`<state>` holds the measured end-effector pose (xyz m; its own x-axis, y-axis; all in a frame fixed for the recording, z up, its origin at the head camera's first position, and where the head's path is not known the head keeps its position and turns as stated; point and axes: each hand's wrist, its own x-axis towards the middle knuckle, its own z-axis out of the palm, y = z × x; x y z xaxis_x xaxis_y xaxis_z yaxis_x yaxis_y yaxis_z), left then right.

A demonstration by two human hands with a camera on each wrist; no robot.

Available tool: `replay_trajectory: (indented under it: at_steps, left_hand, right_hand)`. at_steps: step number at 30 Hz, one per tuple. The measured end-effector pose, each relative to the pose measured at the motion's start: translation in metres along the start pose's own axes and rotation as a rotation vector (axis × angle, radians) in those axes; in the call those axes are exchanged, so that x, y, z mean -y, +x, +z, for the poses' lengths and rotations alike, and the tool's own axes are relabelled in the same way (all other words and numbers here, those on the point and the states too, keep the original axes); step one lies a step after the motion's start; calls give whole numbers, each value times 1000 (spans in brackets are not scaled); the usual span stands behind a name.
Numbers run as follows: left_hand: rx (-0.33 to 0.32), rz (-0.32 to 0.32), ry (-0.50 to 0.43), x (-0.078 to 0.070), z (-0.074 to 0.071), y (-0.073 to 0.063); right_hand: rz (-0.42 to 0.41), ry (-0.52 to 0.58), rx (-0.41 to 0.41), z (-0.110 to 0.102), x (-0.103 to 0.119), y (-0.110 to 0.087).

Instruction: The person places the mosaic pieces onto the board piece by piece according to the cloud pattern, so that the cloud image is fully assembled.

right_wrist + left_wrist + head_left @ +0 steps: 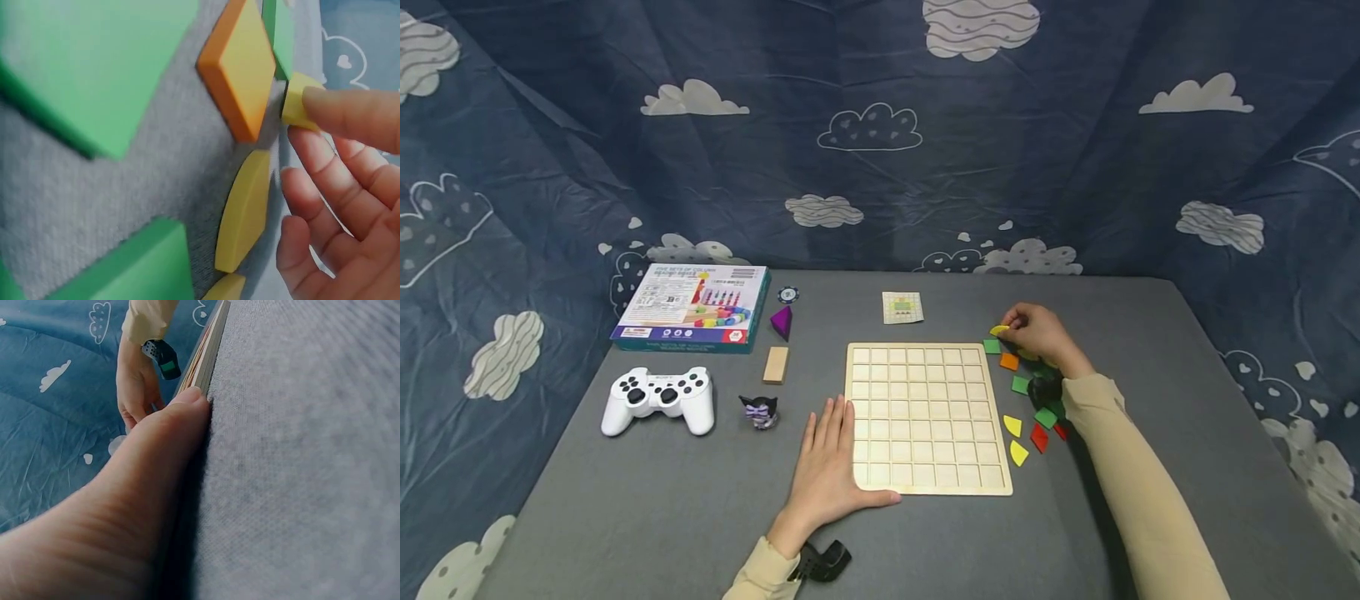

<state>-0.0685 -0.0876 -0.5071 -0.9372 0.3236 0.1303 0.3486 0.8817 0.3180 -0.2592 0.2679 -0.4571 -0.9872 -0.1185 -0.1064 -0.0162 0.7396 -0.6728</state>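
A square wooden grid board (pixel 925 418) lies flat on the grey table. My left hand (pixel 827 462) rests along its lower left corner, fingers straight by the left edge and thumb along the near edge; the left wrist view shows the thumb (pixel 181 415) against the board's side. Beyond the board's far right corner, my right hand (pixel 1037 333) pinches a yellow piece (pixel 297 103) between thumb and fingertips. Around that hand lie an orange square piece (pixel 240 72), green pieces (pixel 1020 384), yellow pieces (pixel 1018 453) and red pieces (pixel 1039 438); the right hand and wrist camera hide some.
A small patterned card (pixel 902 307) lies behind the board. To the left are a boxed set (pixel 692 304), a white game controller (pixel 661 398), a poker chip (pixel 787 294), a purple piece (pixel 782 322), a wooden block (pixel 776 365) and a small black-and-purple figure (pixel 760 412).
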Motion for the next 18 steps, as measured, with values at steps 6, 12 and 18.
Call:
replay_trajectory:
  at_steps: [6,12,18]
  left_hand:
    - [8,-14,2,-1,-1,-1]
    - [3,-31,4,-1,-2,-1]
    - [1,-41,14,-2,-1,0]
  right_hand:
    - [-72,21,-99,8,15,-12]
    - [-155,134,-81,34,48,-27]
    - [-188,218,68,61,79,-37]
